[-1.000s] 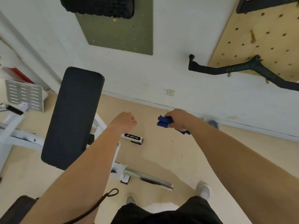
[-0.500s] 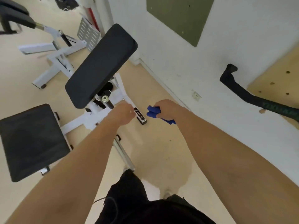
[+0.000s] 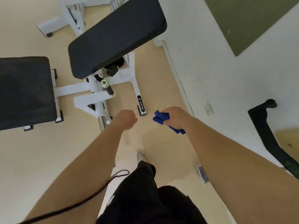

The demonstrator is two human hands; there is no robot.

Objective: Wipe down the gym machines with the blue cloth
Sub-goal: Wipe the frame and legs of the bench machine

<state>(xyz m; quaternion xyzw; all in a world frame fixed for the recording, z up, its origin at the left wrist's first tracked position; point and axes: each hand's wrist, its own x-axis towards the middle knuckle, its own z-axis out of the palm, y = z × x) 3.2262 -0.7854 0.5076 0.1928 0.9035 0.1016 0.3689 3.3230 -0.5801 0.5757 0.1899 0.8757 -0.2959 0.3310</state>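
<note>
- The blue cloth (image 3: 159, 118) is in the right hand (image 3: 175, 118), in the air above the floor and just beside the white foot of the machine frame (image 3: 135, 83). It does not touch the machine.
- The right hand grips the cloth bunched, with one end out in front of the fingers and one end hanging below the wrist.
- The left hand (image 3: 127, 119) is curled like a fist and holds nothing.
- The cloth looks soft, light and limp, so it probably folds and slips easily. For wiping, it seems better to spread it flat under the palm than to hold it by a corner.
- The angled black pad (image 3: 116, 34) is probably firm and smooth, an easy surface for it.
- Compared with half a second ago, the view looks more steeply down. The pad and the flat seat (image 3: 24, 91) appear larger and nearer, both hands keep the same pose, and the cloth remains in the same grip.
</note>
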